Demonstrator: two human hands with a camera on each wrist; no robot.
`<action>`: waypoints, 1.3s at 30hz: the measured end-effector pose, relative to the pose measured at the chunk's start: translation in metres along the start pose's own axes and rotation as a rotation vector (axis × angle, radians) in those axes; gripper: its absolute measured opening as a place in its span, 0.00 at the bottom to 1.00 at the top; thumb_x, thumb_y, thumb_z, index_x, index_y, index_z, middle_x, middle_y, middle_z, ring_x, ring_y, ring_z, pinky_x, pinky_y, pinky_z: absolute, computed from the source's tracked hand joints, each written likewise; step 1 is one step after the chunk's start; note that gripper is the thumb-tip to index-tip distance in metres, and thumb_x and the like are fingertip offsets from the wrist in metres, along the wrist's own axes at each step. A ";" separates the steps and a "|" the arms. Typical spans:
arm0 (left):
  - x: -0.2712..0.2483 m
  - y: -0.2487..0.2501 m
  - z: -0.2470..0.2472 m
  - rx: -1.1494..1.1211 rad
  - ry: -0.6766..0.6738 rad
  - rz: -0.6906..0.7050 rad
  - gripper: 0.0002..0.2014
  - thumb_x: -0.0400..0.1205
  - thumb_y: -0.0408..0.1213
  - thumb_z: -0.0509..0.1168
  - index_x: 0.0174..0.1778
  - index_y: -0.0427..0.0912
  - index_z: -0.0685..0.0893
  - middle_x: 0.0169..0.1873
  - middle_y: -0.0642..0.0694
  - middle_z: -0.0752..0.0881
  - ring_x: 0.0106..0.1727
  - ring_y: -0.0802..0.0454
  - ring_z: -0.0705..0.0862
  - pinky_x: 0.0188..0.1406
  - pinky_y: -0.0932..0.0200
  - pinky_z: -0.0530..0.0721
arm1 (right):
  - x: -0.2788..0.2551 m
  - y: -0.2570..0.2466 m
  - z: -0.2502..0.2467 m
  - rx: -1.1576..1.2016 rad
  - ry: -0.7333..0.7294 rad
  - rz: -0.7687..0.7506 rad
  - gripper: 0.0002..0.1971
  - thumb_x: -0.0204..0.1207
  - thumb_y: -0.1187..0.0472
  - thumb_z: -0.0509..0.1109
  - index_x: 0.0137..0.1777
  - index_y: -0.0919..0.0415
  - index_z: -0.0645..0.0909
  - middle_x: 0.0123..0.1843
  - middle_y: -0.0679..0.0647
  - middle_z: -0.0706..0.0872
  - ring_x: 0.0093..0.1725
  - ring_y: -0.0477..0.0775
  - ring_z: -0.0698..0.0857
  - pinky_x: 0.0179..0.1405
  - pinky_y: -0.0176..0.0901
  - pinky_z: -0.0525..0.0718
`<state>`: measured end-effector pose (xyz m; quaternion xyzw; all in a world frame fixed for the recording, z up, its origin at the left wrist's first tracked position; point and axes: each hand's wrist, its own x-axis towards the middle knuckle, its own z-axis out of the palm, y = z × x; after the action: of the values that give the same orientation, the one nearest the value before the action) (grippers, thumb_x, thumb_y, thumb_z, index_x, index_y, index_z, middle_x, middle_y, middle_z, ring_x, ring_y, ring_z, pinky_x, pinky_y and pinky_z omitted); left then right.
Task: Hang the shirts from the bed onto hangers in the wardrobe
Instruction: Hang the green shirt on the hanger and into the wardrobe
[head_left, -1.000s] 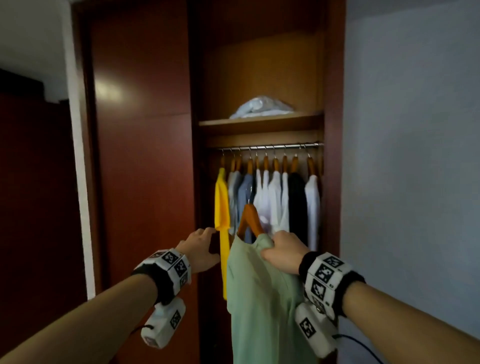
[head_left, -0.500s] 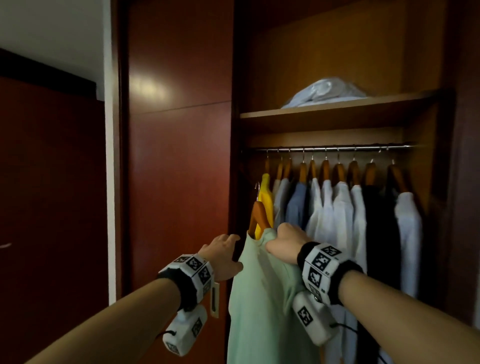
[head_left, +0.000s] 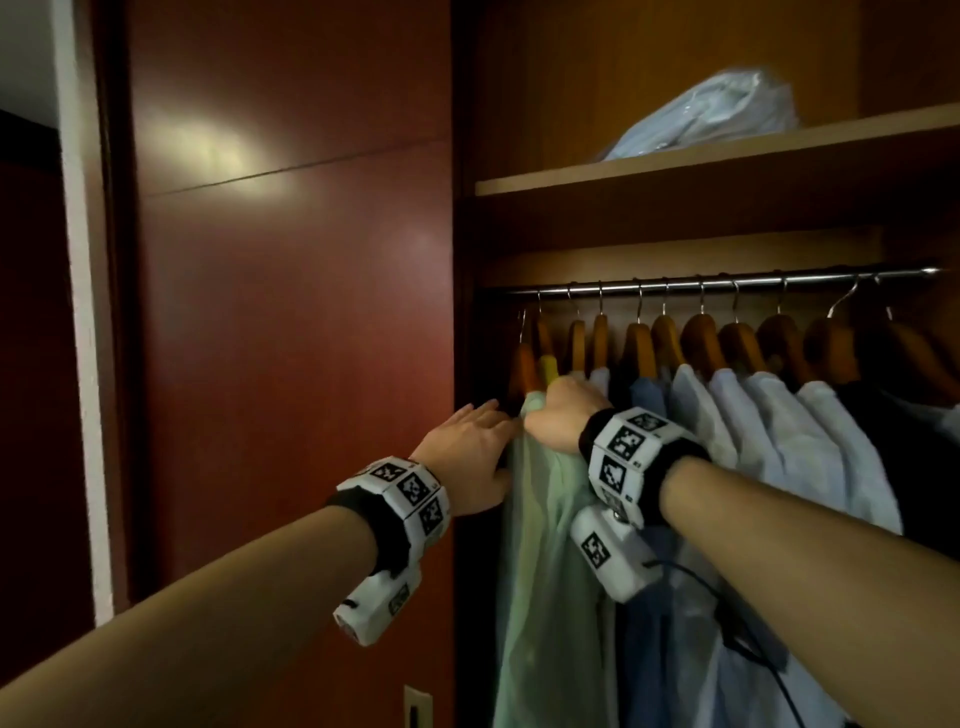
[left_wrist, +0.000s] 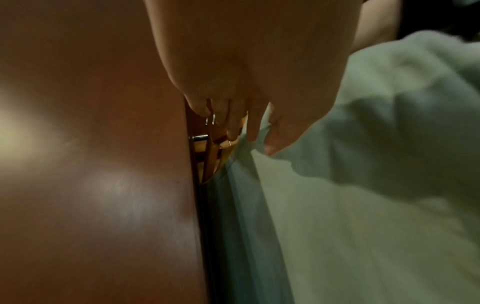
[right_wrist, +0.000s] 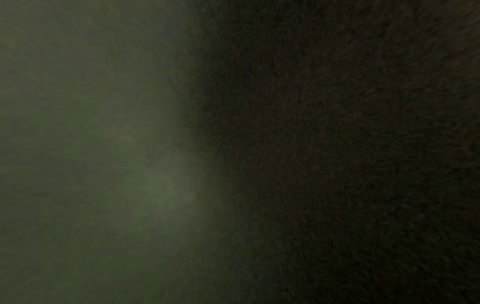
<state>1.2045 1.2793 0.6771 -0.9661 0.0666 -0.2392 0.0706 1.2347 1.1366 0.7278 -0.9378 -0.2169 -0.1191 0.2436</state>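
A light green shirt (head_left: 545, 571) hangs on a wooden hanger (head_left: 522, 369) at the far left end of the wardrobe rail (head_left: 727, 283). My right hand (head_left: 558, 415) grips the shirt in a fist at its collar, just under the hanger's neck. The hanger's thin hook ends close below the rail; whether it sits on the rail I cannot tell. With fingers straight, my left hand (head_left: 493, 415) rests against the shirt's left edge beside the wardrobe's side wall. In the left wrist view the left hand's fingertips (left_wrist: 235, 133) touch the hanger top beside the green shirt (left_wrist: 363, 185). The right wrist view is dark, greenish blur.
Several shirts (head_left: 779, 441) on wooden hangers fill the rail to the right, a yellow one (head_left: 548, 366) right behind my right hand. A shelf (head_left: 675, 171) above the rail carries a plastic-wrapped bundle (head_left: 701, 119). The closed red-brown door panel (head_left: 285, 364) stands on the left.
I have come closer to the wardrobe. Both hands have moved up and forward with the green shirt, from in front of the clothes to the rail's left end.
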 end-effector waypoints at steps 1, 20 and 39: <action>0.010 -0.005 0.000 0.043 -0.003 0.016 0.32 0.82 0.43 0.62 0.84 0.45 0.63 0.83 0.46 0.65 0.87 0.50 0.52 0.85 0.52 0.45 | 0.014 -0.005 -0.004 -0.018 0.009 0.001 0.19 0.84 0.56 0.64 0.68 0.68 0.76 0.70 0.63 0.76 0.70 0.64 0.74 0.59 0.47 0.75; 0.090 -0.036 0.000 0.639 -0.052 0.124 0.19 0.82 0.49 0.57 0.61 0.44 0.85 0.59 0.46 0.86 0.76 0.46 0.71 0.85 0.37 0.46 | 0.190 -0.011 0.023 -0.099 -0.003 -0.051 0.23 0.84 0.55 0.64 0.75 0.65 0.73 0.79 0.67 0.70 0.74 0.62 0.76 0.73 0.48 0.72; 0.039 -0.047 0.071 0.810 -0.217 0.476 0.21 0.83 0.51 0.50 0.44 0.50 0.88 0.40 0.51 0.88 0.46 0.47 0.84 0.59 0.49 0.73 | 0.042 0.074 0.183 -0.077 -0.749 -0.194 0.22 0.82 0.46 0.68 0.41 0.67 0.81 0.33 0.60 0.87 0.25 0.55 0.84 0.28 0.43 0.81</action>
<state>1.2770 1.3263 0.6408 -0.8383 0.1798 -0.1207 0.5004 1.3276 1.1859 0.5558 -0.8999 -0.3739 0.2012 0.0999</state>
